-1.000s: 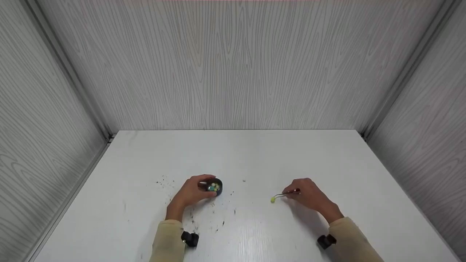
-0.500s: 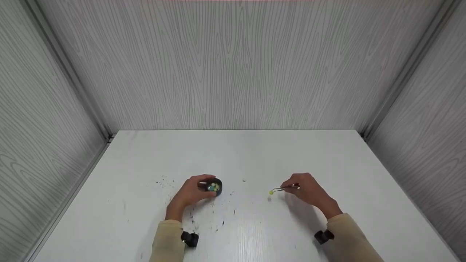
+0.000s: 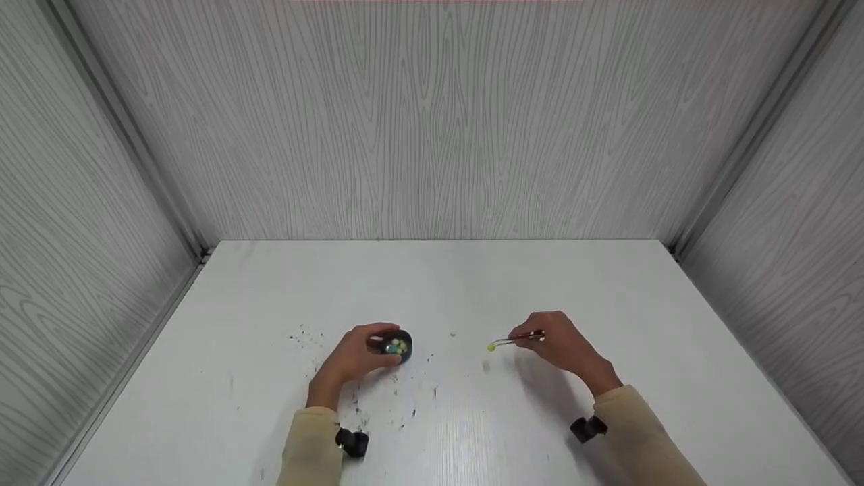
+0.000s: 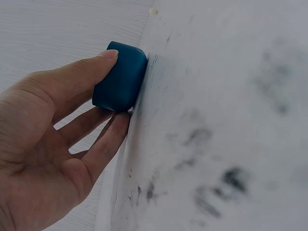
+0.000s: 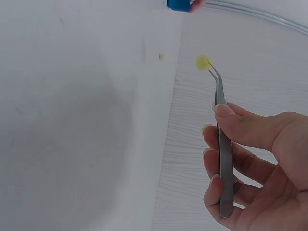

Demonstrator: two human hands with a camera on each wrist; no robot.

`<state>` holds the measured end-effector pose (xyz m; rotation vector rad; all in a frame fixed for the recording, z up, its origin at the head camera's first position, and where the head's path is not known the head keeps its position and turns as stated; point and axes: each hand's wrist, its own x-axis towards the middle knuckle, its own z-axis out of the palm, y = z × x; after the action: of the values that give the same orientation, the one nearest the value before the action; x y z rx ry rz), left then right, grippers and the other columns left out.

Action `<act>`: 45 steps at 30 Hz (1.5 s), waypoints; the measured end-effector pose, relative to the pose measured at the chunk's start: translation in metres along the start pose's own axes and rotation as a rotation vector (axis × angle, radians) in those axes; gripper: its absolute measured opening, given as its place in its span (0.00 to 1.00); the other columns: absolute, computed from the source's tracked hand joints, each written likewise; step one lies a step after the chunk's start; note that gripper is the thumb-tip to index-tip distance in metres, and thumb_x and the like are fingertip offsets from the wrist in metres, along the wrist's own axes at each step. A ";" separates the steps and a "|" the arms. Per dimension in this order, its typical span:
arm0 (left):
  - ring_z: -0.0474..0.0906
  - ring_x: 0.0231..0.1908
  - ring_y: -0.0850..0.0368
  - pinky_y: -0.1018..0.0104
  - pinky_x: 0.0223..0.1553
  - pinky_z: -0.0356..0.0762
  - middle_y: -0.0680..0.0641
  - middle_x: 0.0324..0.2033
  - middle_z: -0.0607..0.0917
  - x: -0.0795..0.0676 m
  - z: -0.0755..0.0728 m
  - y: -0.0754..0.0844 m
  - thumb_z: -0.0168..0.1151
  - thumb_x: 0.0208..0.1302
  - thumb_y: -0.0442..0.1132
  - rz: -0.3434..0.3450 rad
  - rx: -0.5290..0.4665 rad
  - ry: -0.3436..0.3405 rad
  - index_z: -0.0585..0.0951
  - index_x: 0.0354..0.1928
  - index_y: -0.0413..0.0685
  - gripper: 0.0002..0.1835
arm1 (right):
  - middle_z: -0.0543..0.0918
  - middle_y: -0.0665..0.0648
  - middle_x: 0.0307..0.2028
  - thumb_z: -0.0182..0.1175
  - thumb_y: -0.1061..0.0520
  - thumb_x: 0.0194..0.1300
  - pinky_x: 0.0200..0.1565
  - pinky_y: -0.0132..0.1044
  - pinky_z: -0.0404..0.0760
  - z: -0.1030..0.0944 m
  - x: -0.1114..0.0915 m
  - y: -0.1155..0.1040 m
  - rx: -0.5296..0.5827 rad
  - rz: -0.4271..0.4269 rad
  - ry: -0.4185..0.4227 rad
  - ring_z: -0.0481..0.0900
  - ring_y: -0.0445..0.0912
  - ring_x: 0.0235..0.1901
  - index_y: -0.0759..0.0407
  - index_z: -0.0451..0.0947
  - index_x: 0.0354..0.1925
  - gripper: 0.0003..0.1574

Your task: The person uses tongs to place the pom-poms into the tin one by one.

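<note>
On the left of the table, my left hand (image 3: 356,352) holds a small dark blue cup (image 4: 122,77) between thumb and fingers. Several yellowish and teal beads (image 3: 398,346) show inside the cup in the head view. Farther right, my right hand (image 3: 559,341) grips a pair of bent-tip metal tweezers (image 5: 225,159). A yellow bead (image 5: 203,62) is pinched at the tips of the tweezers, above the table, with a faint shadow below it. The tweezers point left, towards the cup.
The white table (image 3: 432,283) carries dark smudges (image 4: 236,179) and specks around the left hand. A tiny pale speck (image 3: 453,335) lies between the hands. Grey wood-grain panels (image 3: 432,121) wall the back and both sides.
My right hand has moved left and farther from me, with the tweezers and the yellow bead rising off the table. The left hand and cup have stayed in place.
</note>
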<state>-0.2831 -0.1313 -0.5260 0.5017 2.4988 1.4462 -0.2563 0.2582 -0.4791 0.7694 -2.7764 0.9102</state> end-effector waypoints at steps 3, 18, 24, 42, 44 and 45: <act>0.82 0.59 0.38 0.42 0.63 0.78 0.35 0.63 0.81 0.000 0.000 -0.001 0.74 0.63 0.39 -0.002 0.003 0.003 0.78 0.67 0.45 0.30 | 0.91 0.54 0.34 0.71 0.66 0.61 0.38 0.30 0.82 0.001 0.005 -0.004 0.008 -0.005 -0.002 0.85 0.43 0.35 0.56 0.92 0.41 0.10; 0.81 0.60 0.38 0.44 0.62 0.79 0.36 0.63 0.81 0.000 -0.003 0.001 0.75 0.62 0.38 -0.016 0.009 0.017 0.78 0.67 0.46 0.31 | 0.90 0.54 0.34 0.70 0.66 0.63 0.37 0.30 0.79 0.018 0.029 -0.022 0.050 -0.038 0.005 0.82 0.41 0.33 0.57 0.92 0.41 0.09; 0.82 0.59 0.38 0.43 0.63 0.79 0.36 0.63 0.82 0.000 -0.002 0.000 0.75 0.61 0.38 -0.014 0.010 0.022 0.79 0.67 0.45 0.31 | 0.90 0.55 0.35 0.70 0.66 0.63 0.39 0.42 0.85 0.026 0.038 -0.030 0.052 -0.048 0.005 0.84 0.43 0.35 0.57 0.92 0.41 0.09; 0.82 0.60 0.36 0.43 0.63 0.79 0.34 0.63 0.81 0.000 0.000 -0.001 0.74 0.63 0.38 0.018 -0.015 0.000 0.78 0.67 0.43 0.31 | 0.91 0.54 0.36 0.70 0.65 0.64 0.42 0.34 0.84 0.043 0.059 -0.042 0.040 -0.003 0.010 0.86 0.44 0.38 0.57 0.92 0.42 0.09; 0.82 0.60 0.37 0.44 0.62 0.79 0.34 0.63 0.81 0.000 0.000 -0.001 0.75 0.63 0.38 0.013 -0.014 0.003 0.78 0.67 0.43 0.30 | 0.91 0.55 0.37 0.70 0.65 0.64 0.42 0.35 0.84 0.046 0.061 -0.044 0.042 0.000 0.007 0.86 0.44 0.38 0.57 0.92 0.42 0.10; 0.82 0.60 0.37 0.43 0.62 0.79 0.34 0.63 0.81 0.000 0.000 -0.001 0.75 0.63 0.38 0.010 -0.015 0.003 0.78 0.67 0.43 0.30 | 0.91 0.55 0.37 0.70 0.65 0.64 0.42 0.35 0.84 0.047 0.062 -0.045 0.041 -0.001 0.006 0.86 0.45 0.38 0.57 0.92 0.42 0.10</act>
<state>-0.2833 -0.1311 -0.5267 0.5103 2.4895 1.4693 -0.2849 0.1733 -0.4776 0.7727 -2.7599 0.9711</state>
